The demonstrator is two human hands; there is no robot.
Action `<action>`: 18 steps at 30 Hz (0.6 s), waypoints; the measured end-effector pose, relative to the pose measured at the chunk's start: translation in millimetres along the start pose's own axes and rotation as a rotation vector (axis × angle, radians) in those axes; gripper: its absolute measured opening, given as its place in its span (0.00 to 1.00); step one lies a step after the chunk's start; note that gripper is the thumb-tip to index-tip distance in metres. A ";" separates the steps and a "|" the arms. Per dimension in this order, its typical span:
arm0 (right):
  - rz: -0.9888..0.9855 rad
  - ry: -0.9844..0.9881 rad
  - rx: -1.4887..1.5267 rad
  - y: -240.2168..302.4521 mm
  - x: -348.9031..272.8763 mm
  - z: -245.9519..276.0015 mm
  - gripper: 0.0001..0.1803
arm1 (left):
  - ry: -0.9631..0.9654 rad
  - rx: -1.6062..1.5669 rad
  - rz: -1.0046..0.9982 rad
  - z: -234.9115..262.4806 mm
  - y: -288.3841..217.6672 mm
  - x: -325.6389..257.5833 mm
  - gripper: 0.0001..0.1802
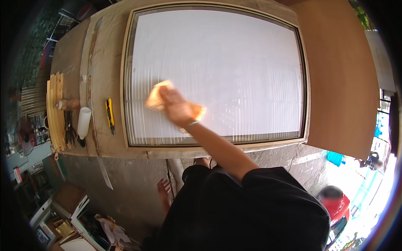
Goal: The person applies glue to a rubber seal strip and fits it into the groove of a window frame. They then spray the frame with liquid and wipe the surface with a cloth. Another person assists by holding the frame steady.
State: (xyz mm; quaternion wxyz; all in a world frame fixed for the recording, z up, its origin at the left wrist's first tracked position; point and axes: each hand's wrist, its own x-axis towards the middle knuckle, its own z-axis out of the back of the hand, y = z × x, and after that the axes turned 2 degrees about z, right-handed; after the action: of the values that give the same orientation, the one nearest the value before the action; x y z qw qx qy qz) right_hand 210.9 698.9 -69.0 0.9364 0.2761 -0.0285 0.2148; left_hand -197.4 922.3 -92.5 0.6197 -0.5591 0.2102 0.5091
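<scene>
A large framed pane (226, 54) with a pale wooden frame lies on the workbench, with white showing beneath its shiny, streaked surface. My right hand (178, 109), blurred by motion, presses an orange-yellow cloth (155, 98) flat against the pane's lower left part. Cloth edges stick out on both sides of the hand. My left hand (164, 187) hangs beside my body below the bench's near edge, its fingers apart and holding nothing. Left of the frame lies a yellow-and-black utility knife (109, 116).
A white cylindrical bottle (84, 122), a metal ruler (104, 173) and a stack of wooden strips (56, 113) are on the bench's left. A brown board (339, 71) adjoins the right side. Frames and papers (111, 230) clutter the lower left. Someone in red (336, 207) is at lower right.
</scene>
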 end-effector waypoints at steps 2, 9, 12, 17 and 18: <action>-0.196 -0.233 0.070 -86.0 -45.1 63.5 0.35 | -0.098 -0.038 0.129 8.3 19.2 -6.1 0.33; -0.962 -0.429 -0.381 -373.8 -154.2 268.7 0.41 | 0.070 0.376 0.248 -23.1 124.6 -69.4 0.31; -0.720 -0.320 -0.737 -384.3 -103.9 238.4 0.37 | 0.067 0.514 0.166 -70.0 137.0 -98.4 0.31; -0.348 -0.272 0.047 -207.9 28.0 86.8 0.30 | 0.010 0.359 0.136 -127.1 88.1 -111.1 0.30; -0.188 -0.138 0.022 -173.7 30.6 71.6 0.28 | -0.020 0.269 0.150 -138.3 69.1 -110.7 0.30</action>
State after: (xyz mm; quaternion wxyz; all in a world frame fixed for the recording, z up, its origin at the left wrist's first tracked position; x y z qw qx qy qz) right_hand 315.8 541.7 -90.8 0.9452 0.3017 -0.0645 0.1068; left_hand -258.1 743.1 -73.3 0.6512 -0.4487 0.3118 0.5268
